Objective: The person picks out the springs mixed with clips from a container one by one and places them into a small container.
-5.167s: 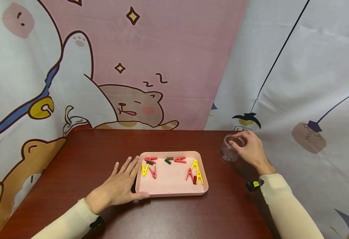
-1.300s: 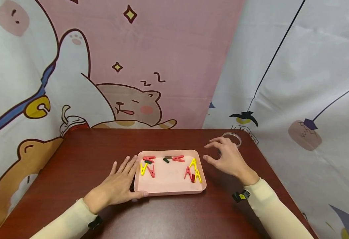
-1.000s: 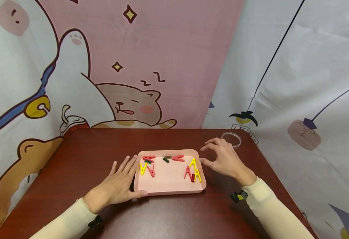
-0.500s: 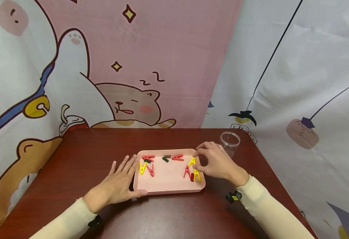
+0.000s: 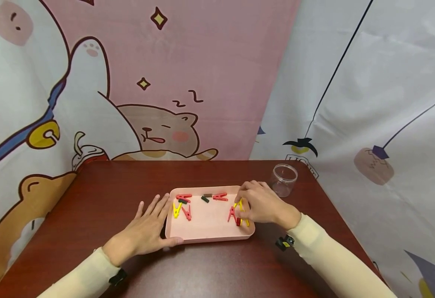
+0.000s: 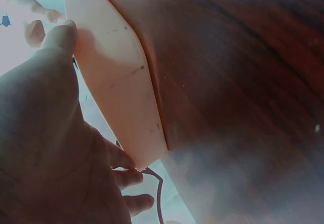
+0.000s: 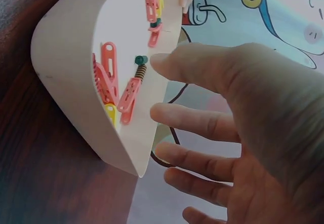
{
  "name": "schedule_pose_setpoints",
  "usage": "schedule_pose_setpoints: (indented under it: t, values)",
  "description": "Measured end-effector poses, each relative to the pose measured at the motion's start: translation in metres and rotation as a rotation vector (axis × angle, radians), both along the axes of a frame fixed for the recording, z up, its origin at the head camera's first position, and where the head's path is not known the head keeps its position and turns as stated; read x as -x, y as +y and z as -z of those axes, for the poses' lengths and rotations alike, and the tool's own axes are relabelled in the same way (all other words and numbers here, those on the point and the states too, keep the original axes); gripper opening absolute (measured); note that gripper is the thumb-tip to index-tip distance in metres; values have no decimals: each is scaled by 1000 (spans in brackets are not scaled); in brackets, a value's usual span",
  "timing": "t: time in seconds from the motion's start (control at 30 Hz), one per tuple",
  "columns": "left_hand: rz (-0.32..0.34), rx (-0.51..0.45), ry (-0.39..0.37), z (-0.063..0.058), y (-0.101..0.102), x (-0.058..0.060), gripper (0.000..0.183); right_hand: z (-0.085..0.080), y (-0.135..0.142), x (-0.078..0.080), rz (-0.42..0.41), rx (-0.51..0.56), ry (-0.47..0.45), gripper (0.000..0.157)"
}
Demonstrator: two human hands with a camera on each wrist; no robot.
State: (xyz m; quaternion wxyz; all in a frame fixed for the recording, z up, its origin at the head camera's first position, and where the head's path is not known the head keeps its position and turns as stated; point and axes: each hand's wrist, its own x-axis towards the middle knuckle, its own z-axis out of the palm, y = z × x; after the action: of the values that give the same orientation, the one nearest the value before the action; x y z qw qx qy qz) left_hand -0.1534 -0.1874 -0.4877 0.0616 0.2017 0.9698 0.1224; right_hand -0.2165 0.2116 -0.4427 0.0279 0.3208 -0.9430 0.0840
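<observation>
A pink tray (image 5: 210, 225) holds red and yellow clips and small dark pieces. My left hand (image 5: 141, 236) lies with spread fingers along its left side, thumb at the front rim. Over the right end hangs my right hand (image 5: 264, 203), thumb and fingertips apart, partly covering a yellow clip (image 5: 246, 222). Beside the fingertips lie a red clip (image 5: 232, 214) and a dark red piece (image 5: 238, 222). In the right wrist view the right fingers are spread with nothing between them. A coiled spring (image 7: 140, 72) and a dark green piece (image 7: 141, 60) lie near a red clip (image 7: 129, 96).
A clear round jar (image 5: 282, 189) without a lid stands behind my right hand, near the table's back right corner. The dark red-brown table (image 5: 202, 269) ends at a cartoon-printed cloth (image 5: 217, 74).
My right hand has left the clear jar and moved left and forward to the clips at the tray's right end. The left hand stays on the tray's edge.
</observation>
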Motion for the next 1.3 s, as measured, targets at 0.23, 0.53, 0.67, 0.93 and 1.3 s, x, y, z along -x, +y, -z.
schedule_pose_setpoints:
  t: [0.23,0.53,0.67,0.93,1.3]
  values:
    - [-2,-4,25,1,-1,-1,141,2,-5,0,2,-74,-44,22]
    - [-1,-4,28,3,-2,-2,141,6,-12,1,-19,-145,-95,26]
    - [0,1,21,2,-2,-1,142,9,-12,1,-23,-159,-103,26]
    - [-1,5,10,1,-1,0,142,8,-17,3,-16,-183,-126,24]
    - [-1,4,11,2,-3,1,142,8,-21,2,17,-210,-153,32]
